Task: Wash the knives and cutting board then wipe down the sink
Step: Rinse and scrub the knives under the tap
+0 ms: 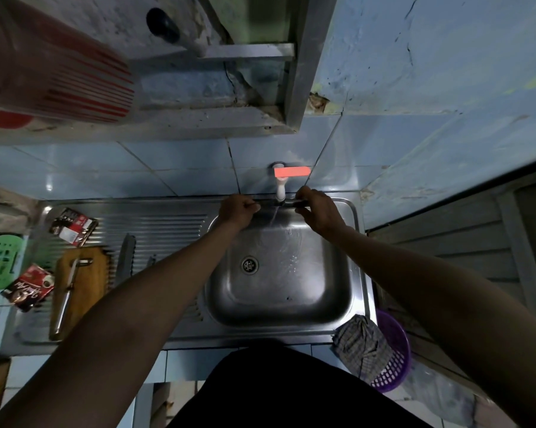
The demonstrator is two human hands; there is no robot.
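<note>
Both hands hold one knife (277, 204) level under the tap (281, 188), at the back rim of the sink (357, 242). The left hand (237, 210) has its fingers curled round one end, the right hand (314, 208) grasps the other. Water runs into the basin. Left of the sink, the cutting board (89, 282) lies on the drainboard beside another knife (125, 257).

Both my bare arms reach forward nearly straight, wrists level, my left hand (237, 209) curled into a loose fist with knuckles forward, my right hand (317, 208) opposite and apart from it, fingers bent and thumb tucked under.
</note>
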